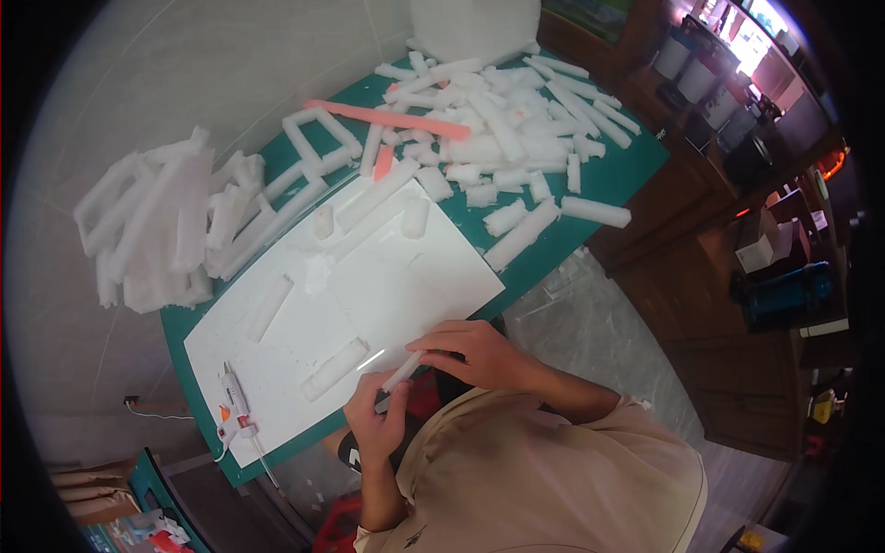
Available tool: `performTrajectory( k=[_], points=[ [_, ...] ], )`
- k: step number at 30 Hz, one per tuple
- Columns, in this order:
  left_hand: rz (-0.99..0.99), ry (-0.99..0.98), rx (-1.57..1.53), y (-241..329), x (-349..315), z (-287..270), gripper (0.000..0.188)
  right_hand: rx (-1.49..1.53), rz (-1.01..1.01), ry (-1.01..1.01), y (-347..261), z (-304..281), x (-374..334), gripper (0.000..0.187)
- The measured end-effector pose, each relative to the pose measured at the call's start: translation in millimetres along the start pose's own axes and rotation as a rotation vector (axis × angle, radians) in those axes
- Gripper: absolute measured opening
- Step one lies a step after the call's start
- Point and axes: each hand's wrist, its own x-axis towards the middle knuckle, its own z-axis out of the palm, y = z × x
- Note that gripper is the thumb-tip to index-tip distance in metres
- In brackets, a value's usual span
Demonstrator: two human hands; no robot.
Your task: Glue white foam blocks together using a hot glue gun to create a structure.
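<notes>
Two hands on one short piece, rest of the foam lying loose. Left to right:

Far left, stack of white foam frames (147,217), leaning up near the wall. Look light and bulky; likely to rack at the corners, so I'd lift by two opposite sides.

Glue gun (237,396) lies on the near-left part of the white board (230,341), cord trailing. Can't tell if it's hot; treat the nozzle as if it is.

Next, thin foam strip (269,309) flat on the board, touching nothing else. Long pink strip (387,120) sits at the back; slender, so probably whippy. Support mid-length.

Left hand (373,419): thumb and fingers closed on the lower end of the short foam strip (403,371). That strip is held up by the board's near edge, tilted, upper end to the right. Right hand (479,355): fingertips pinched on the upper end. Hands close together, strip bridging them.

Handling guess: nearly weightless, semi-stiff, dents under hard thumbs, ends crumble. Not slippery. Grip the long faces with flat fingertips, just in from the ends; don't bend across the middle.

Right, scrap pile (516,138) on the green table (636,175). Ragged ends there, expect shedding.
</notes>
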Motion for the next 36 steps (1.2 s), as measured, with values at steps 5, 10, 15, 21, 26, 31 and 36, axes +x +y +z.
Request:
performTrajectory(
  k=[5,10,15,21,26,31,36],
  points=[
    [-0.054,-0.038,-0.046,0.7,1.5,5.2,0.014,0.024,0.032,-0.042,6.7,-8.0,-8.7,0.016],
    [-0.091,-0.09,-0.112,5.7,0.9,4.2,0.011,0.059,0.046,-0.104,7.1,-11.4,-12.0,0.016],
    [-0.03,-0.126,-0.089,2.0,-1.2,4.9,0.012,0.043,0.022,-0.121,6.8,-14.3,-15.4,0.014],
    [-0.047,-0.169,-0.087,4.4,-2.0,4.2,0.014,-0.023,-0.052,-0.066,8.7,-10.8,-21.2,0.011],
    [0.005,-0.186,-0.106,3.2,-2.6,6.1,0.014,-0.012,0.023,-0.084,3.0,-14.4,-25.2,0.012],
    [-0.029,-0.148,-0.176,1.9,-2.1,8.7,0.014,0.109,0.166,-0.118,-13.2,-19.7,-25.0,0.022],
    [-0.06,-0.133,-0.2,-2.4,-3.3,7.9,0.015,0.237,0.298,-0.108,-13.0,-16.7,-27.7,0.021]
  ],
)
